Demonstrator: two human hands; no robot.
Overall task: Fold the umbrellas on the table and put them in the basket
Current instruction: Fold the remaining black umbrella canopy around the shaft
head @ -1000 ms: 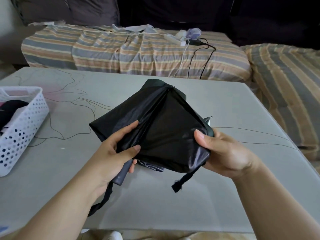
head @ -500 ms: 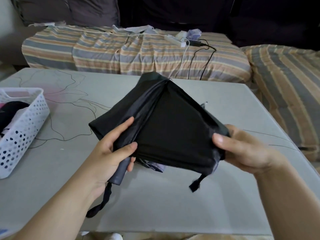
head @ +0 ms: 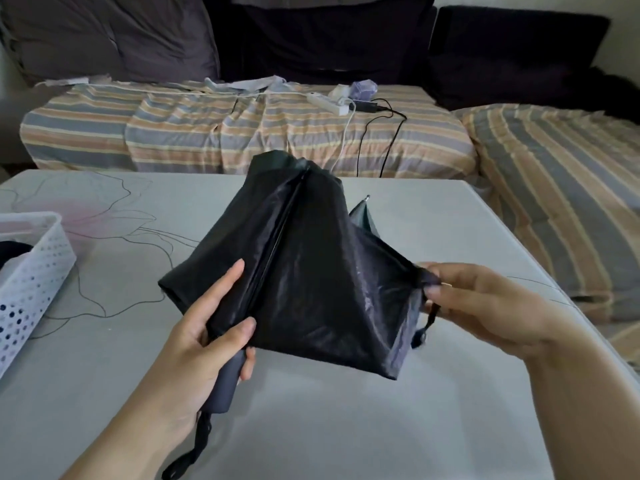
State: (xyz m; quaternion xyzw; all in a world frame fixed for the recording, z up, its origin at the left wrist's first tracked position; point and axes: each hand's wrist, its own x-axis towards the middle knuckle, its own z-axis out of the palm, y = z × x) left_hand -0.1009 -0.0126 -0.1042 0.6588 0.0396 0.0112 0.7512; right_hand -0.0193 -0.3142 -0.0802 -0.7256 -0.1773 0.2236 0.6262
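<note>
So closest to me, the left hand (head: 204, 344) is wrapped around the dark grey handle (head: 227, 386) of a black umbrella (head: 304, 271), thumb and fingers curled over the bunched fabric right where it meets the handle. A black wrist strap (head: 194, 448) dangles off the bottom of that handle toward the table edge. The right hand (head: 485, 306) is out to the side, pinching one corner of the canopy between thumb and fingertips and holding it stretched, with a little closure tab (head: 427, 323) hanging just below the pinch. The umbrella is collapsed but its fabric is loose and fanned out, held up above the middle of the pale grey table (head: 346, 427), tip pointing away. One metal rib end (head: 365, 199) pokes out behind the cloth.

Off at the left edge of the table sits a white perforated basket (head: 31, 289) with something dark inside, can't tell what.

Past the table there's a sofa under a striped cover (head: 173, 133), with a white power strip (head: 327, 103) and a few cables lying on it, and dark cushions (head: 311, 36) along the back.
</note>
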